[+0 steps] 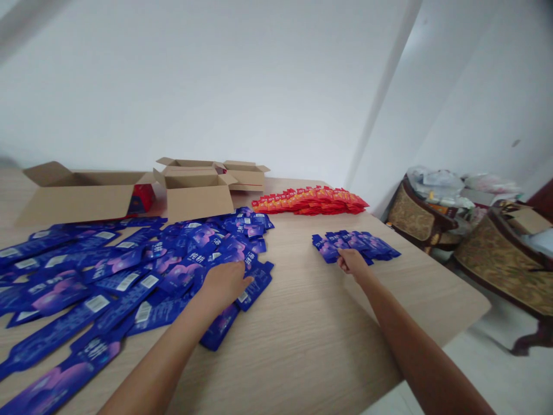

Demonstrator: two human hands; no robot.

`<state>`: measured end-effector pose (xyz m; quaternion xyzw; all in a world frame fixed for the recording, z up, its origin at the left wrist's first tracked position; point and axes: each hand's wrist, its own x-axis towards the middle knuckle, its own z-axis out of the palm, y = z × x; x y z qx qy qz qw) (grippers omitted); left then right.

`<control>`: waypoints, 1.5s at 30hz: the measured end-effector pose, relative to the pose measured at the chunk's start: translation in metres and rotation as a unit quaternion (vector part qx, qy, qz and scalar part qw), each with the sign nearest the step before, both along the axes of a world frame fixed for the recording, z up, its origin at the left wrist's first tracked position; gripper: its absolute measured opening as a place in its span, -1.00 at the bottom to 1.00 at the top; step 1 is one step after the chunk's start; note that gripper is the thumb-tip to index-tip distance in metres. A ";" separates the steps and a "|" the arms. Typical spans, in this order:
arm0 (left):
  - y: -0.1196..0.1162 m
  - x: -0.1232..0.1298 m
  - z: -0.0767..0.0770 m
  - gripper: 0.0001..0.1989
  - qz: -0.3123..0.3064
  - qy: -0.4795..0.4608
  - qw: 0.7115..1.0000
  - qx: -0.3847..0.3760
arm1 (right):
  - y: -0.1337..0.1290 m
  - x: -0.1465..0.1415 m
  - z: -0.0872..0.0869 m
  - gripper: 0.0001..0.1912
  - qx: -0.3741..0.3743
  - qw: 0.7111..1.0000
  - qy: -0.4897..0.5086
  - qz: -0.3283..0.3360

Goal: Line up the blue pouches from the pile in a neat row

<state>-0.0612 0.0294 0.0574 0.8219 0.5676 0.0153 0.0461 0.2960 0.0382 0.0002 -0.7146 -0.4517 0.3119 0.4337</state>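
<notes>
Many blue and purple packets [177, 271] lie spread in a loose heap over the left half of the table. My left hand [227, 281] rests at the right edge of this heap, over several packets; its fingertips are partly hidden, and what they hold cannot be made out. A smaller overlapping row of blue packets [371, 244] lies toward the right side. My right hand [352, 262] is at the near left edge of that row, fingers curled closed against a packet. Whether it grips the packet is too small to tell.
Open cardboard boxes [199, 202] stand behind the heap along the wall. A fanned pile of red packets [315, 202] lies at the back of the wooden table [298, 334]. Patterned chairs [417, 216] with bags on them stand beyond the right edge.
</notes>
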 end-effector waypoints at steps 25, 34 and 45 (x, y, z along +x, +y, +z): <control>-0.007 0.037 -0.027 -0.61 -0.025 -0.344 0.939 -0.017 | -0.025 -0.124 0.023 -0.56 0.054 0.968 -0.104 0.223; -0.011 0.050 -0.039 -0.68 -0.026 -0.573 0.780 -0.252 | -0.044 -0.162 0.000 -0.55 0.097 0.950 0.176 0.237; -0.015 0.052 -0.040 -0.69 -0.056 -0.608 0.739 -0.286 | -0.048 -0.161 0.003 -0.57 0.076 0.917 0.276 0.278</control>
